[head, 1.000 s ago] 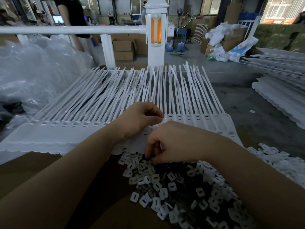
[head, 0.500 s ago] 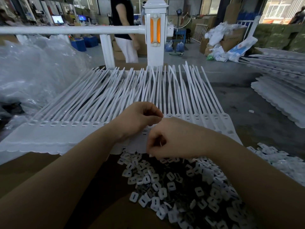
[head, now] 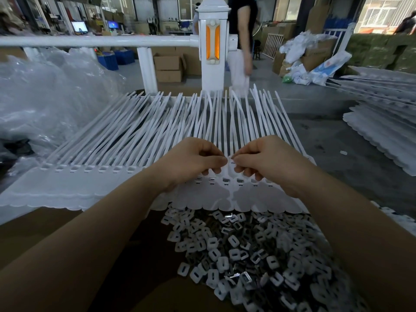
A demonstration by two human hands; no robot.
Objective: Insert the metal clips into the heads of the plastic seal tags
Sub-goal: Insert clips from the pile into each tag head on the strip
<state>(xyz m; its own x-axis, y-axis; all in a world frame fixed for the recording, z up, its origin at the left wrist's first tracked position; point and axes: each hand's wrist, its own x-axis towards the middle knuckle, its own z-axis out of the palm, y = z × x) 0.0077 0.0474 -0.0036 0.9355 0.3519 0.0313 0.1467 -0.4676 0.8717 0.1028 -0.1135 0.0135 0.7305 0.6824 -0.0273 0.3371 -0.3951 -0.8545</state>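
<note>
A: Where do the hands stand?

B: The left hand (head: 191,161) and right hand (head: 267,159) meet fingertip to fingertip over the row of seal tags (head: 157,136), both with fingers curled in a pinch. Whatever small piece sits between them, likely a clip, is too hidden to name.

A: How should the step go?

B: I'd steady one tag head (head: 225,180) with the left, line the clip square to its slot, then press straight down; a tilted clip probably jams.

A: And the supply?

B: The loose clips (head: 236,251) lie heaped just below the wrists in a cardboard box (head: 67,224), near the tags' scalloped edge.
</note>
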